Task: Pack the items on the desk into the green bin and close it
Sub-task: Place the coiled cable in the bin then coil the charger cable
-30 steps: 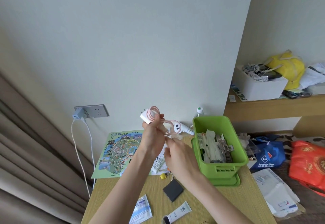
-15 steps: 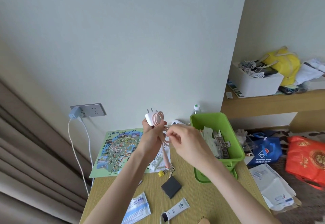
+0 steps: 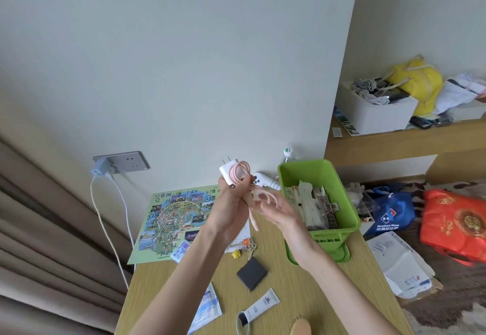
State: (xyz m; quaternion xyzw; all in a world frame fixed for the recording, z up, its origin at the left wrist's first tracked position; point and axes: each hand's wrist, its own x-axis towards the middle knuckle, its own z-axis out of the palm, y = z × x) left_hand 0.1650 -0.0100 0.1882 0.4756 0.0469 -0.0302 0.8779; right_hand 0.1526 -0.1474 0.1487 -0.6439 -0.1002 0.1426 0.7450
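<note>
My left hand (image 3: pixel 231 203) grips a white charger plug (image 3: pixel 226 172) with a pink cable (image 3: pixel 240 173) coiled against it, held up above the desk. My right hand (image 3: pixel 276 209) is just right of it, blurred, fingers spread, with a loop of the pink cable around them. The green bin (image 3: pixel 349 219) stands open at the desk's right, holding several packets and a hair clip, and sits on its green lid (image 3: pixel 339 253). On the desk lie a black square pouch (image 3: pixel 252 273), a white tube (image 3: pixel 259 307), a yellow keychain (image 3: pixel 236 254) and a blue-white packet (image 3: pixel 207 308).
A green map sheet (image 3: pixel 173 219) lies at the desk's back left. A white hair dryer (image 3: pixel 263 180) and a water bottle (image 3: pixel 288 154) stand by the wall. A wall socket (image 3: pixel 121 162) with a cable is at left. A wooden brush (image 3: pixel 301 326) peeks at the bottom edge.
My right hand has moved from pinching the cable beside the plug to lower right, winding another loop. The left hand kept hold of the plug.
</note>
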